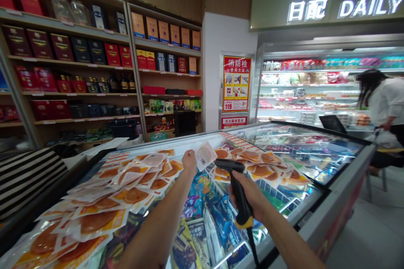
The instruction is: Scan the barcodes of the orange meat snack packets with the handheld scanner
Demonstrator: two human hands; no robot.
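Your left hand (189,161) pinches a flat translucent plastic packet (206,155) at twelve o'clock, right hand (251,196) grip wrapped round a black-and-yellow pistol-shaped plastic scanner (241,204) at one.

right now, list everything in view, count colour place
freezer: one, grey, centre
flat packets: many, orange and white, on freezer
bagged goods: many, multicoloured, under glass
held packet: one, pale, centre
scanner: one, black and yellow, centre right
striped fabric: one, black and white, left
shelving: at least two bays, brown, left
boxes: dozens, mixed colours, shelving
notices: two, red, centre wall
sign: one, green, top right
lit display: one, white, right
chair: one, black, right
person: one, pale top, right
bag: one, white, beside person
left grip: one, bare, on held packet
right grip: one, bare, on scanner
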